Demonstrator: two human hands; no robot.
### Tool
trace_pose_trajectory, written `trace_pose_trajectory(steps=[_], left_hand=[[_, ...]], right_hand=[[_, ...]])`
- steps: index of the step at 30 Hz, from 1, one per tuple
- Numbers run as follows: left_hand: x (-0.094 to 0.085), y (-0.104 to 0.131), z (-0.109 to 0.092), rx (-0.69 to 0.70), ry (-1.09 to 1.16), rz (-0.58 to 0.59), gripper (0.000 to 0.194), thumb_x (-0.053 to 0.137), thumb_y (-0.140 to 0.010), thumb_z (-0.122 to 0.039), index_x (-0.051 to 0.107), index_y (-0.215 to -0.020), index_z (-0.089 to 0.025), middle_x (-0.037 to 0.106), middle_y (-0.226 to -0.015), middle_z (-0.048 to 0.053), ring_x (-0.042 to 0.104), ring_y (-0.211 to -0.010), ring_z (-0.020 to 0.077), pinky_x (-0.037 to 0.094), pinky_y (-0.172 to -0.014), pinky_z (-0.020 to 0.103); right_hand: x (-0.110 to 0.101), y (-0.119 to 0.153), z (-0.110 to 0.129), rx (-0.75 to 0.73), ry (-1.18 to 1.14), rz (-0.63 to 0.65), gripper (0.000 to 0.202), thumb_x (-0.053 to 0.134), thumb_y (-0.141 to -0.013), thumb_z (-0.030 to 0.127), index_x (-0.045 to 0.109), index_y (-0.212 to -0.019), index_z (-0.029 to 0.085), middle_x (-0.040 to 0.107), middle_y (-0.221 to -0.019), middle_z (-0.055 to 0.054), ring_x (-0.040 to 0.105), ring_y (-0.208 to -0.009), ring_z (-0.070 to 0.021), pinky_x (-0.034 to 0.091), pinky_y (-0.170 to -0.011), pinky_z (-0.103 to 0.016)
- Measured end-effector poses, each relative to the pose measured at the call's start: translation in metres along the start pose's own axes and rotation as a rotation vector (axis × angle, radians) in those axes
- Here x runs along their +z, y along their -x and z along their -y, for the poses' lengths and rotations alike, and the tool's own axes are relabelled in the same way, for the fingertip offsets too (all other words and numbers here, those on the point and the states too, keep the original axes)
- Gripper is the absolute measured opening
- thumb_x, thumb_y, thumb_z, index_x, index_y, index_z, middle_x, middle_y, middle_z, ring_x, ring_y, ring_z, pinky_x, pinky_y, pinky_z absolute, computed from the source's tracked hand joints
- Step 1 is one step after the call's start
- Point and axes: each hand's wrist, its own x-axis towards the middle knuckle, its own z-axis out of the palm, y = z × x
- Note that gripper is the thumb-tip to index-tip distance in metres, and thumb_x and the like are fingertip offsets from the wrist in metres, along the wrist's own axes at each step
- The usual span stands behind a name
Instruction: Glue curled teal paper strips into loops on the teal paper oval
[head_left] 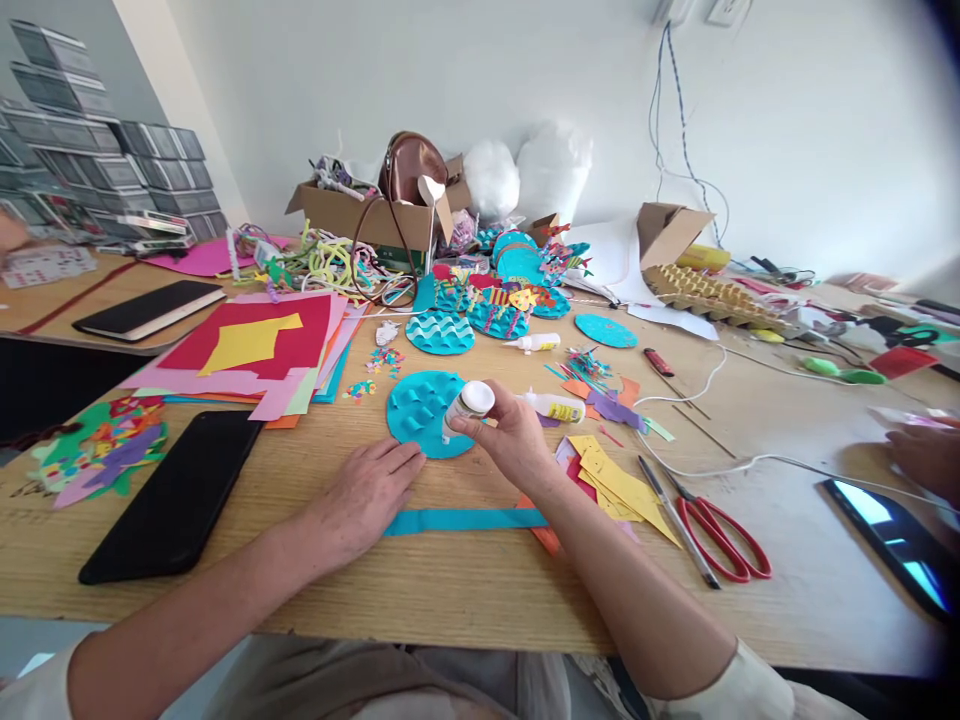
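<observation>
A blue paper disc [409,400] with wavy raised paper strips lies on the table before me. My right hand [514,435] grips a white glue bottle [471,402], tipped with its base up and its lower end over the right part of the disc. Whether the tip touches the paper I cannot tell. My left hand [367,495] lies flat, fingers stretched out, fingertips on the disc's near edge. Just below the hands runs a blue paper strip [465,520], partly covered by my right forearm. Another glue bottle [555,407] lies right of the disc.
Red-handled scissors [724,540] and a pen [679,520] lie at right, beside yellow paper scraps [619,480]. Coloured sheets [247,345] and a black phone [172,500] are at left. Finished-looking blue discs [440,332] stand behind. Another person's hand [926,455] shows at far right.
</observation>
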Motion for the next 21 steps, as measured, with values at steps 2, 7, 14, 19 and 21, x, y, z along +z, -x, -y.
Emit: trace_pose_trajectory(steps=[2, 7, 14, 19, 21], left_hand=[[-0.0011, -0.0003, -0.0003, -0.003, 0.01, 0.002, 0.031, 0.046, -0.081, -0.012, 0.054, -0.111, -0.011, 0.058, -0.115, 0.01, 0.053, -0.101, 0.0246, 0.048, -0.084, 0.041], [-0.0033, -0.0024, -0.0017, -0.009, 0.017, 0.028, 0.031, 0.048, -0.08, -0.013, 0.054, -0.11, -0.01, 0.058, -0.115, 0.011, 0.053, -0.101, 0.0252, 0.048, -0.084, 0.042], [-0.0011, -0.0006, -0.0008, -0.016, 0.024, 0.033, 0.032, 0.049, -0.08, -0.013, 0.053, -0.112, -0.01, 0.057, -0.117, 0.01, 0.052, -0.102, 0.0247, 0.047, -0.085, 0.041], [-0.0014, -0.0001, -0.0012, -0.021, 0.036, 0.041, 0.032, 0.049, -0.081, -0.013, 0.052, -0.112, -0.011, 0.056, -0.117, 0.011, 0.051, -0.103, 0.0252, 0.047, -0.085, 0.042], [-0.0032, -0.0009, -0.0024, -0.037, 0.043, 0.048, 0.03, 0.049, -0.08, -0.013, 0.053, -0.11, -0.013, 0.056, -0.115, 0.011, 0.052, -0.102, 0.0252, 0.047, -0.085, 0.042]], right_hand=[[-0.0002, 0.0001, 0.0, 0.001, -0.022, 0.023, 0.021, 0.065, -0.07, 0.035, 0.054, -0.079, 0.019, 0.06, -0.074, 0.001, 0.053, -0.068, -0.0138, 0.039, -0.061, -0.025], [-0.0013, 0.0007, 0.001, 0.008, -0.03, 0.024, 0.022, 0.065, -0.071, 0.036, 0.054, -0.079, 0.019, 0.06, -0.075, 0.001, 0.054, -0.07, -0.0145, 0.041, -0.063, -0.026], [-0.0015, -0.0006, -0.0004, 0.003, -0.025, 0.021, 0.02, 0.064, -0.071, 0.034, 0.055, -0.081, 0.019, 0.061, -0.076, 0.0, 0.054, -0.07, -0.0143, 0.042, -0.063, -0.025], [-0.0005, 0.0005, -0.0003, 0.017, -0.01, 0.042, 0.021, 0.065, -0.071, 0.035, 0.054, -0.081, 0.019, 0.062, -0.077, 0.0, 0.055, -0.071, -0.0148, 0.041, -0.062, -0.025], [-0.0002, 0.0011, -0.0004, 0.023, -0.006, 0.032, 0.022, 0.064, -0.071, 0.035, 0.054, -0.082, 0.019, 0.062, -0.078, 0.0, 0.055, -0.071, -0.0151, 0.042, -0.063, -0.026]])
